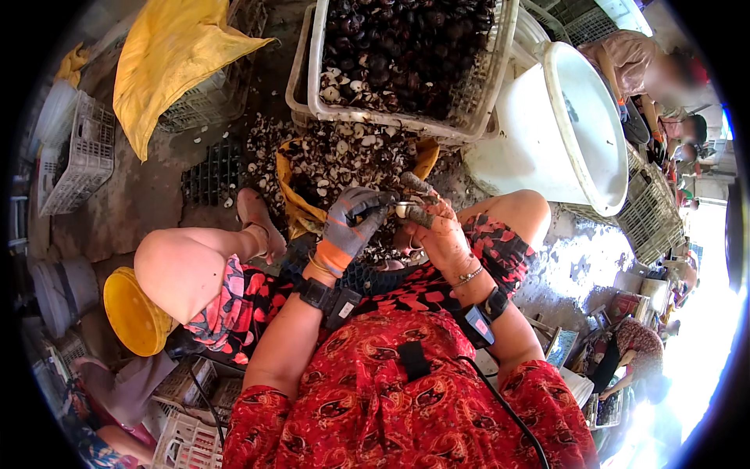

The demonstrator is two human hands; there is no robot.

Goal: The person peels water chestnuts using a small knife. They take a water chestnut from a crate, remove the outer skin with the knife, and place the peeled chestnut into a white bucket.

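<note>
My left hand [351, 223], in a grey and orange glove, pinches a small, partly white water chestnut [401, 209] over my lap. Closed in close to it is my right hand [443, 234], bare except for grey covers on some fingers. Whether a blade or other tool sits in the right fingers is hidden. Just beyond both hands lies a heap of brown and white peelings [351, 156], partly in a yellow sack [293, 191]. Dark unpeeled water chestnuts [406, 47], with some pale pieces, fill a white plastic crate [314, 70] farther ahead.
A big white tub [516, 129] leans at the right, beside stacked crates [650, 207]. To my left are a yellow bucket [129, 313], a pale crate [86, 156] and a yellow sheet [168, 62]. Several people sit or bend along the right side; another person is at lower left.
</note>
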